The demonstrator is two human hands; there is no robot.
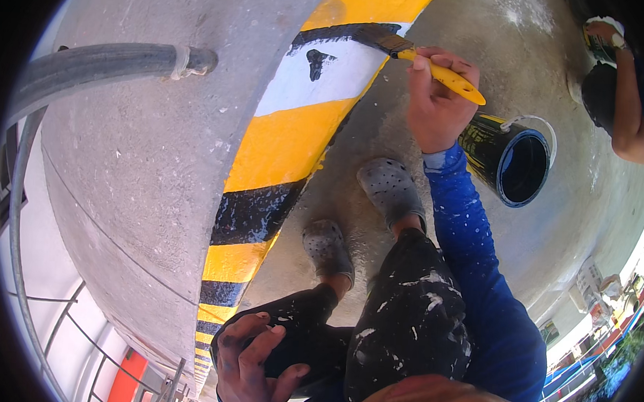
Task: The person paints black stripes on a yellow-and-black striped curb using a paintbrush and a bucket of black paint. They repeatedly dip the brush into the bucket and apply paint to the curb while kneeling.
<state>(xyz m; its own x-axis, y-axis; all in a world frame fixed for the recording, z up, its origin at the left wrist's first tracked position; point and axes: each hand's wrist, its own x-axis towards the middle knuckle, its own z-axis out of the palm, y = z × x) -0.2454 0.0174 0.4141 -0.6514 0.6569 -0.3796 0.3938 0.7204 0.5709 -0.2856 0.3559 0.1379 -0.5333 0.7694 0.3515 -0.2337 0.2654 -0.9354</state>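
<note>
My right hand (436, 109) grips the yellow plastic handle of a paintbrush (447, 80). Dark paint covers its bristles, which touch the curb face (292, 140) at the lower edge of a black band. Below that band is a white section (305, 87) with a black daub in its middle. Wide yellow and black stripes run along the rest of the curb. My left hand (253, 359) hangs over my left knee, fingers apart and smudged with paint, holding nothing. Just right of my right wrist stands a black paint bucket (523, 166) with a white handle and a dark inside.
A bent metal pipe (117, 65) rises from the concrete ledge (141, 134) at left. My grey clogs (390, 185) rest on the concrete floor. At upper right, another person's hand (604, 33) holds a can (598, 48). Assorted items (598, 299) lie at far right.
</note>
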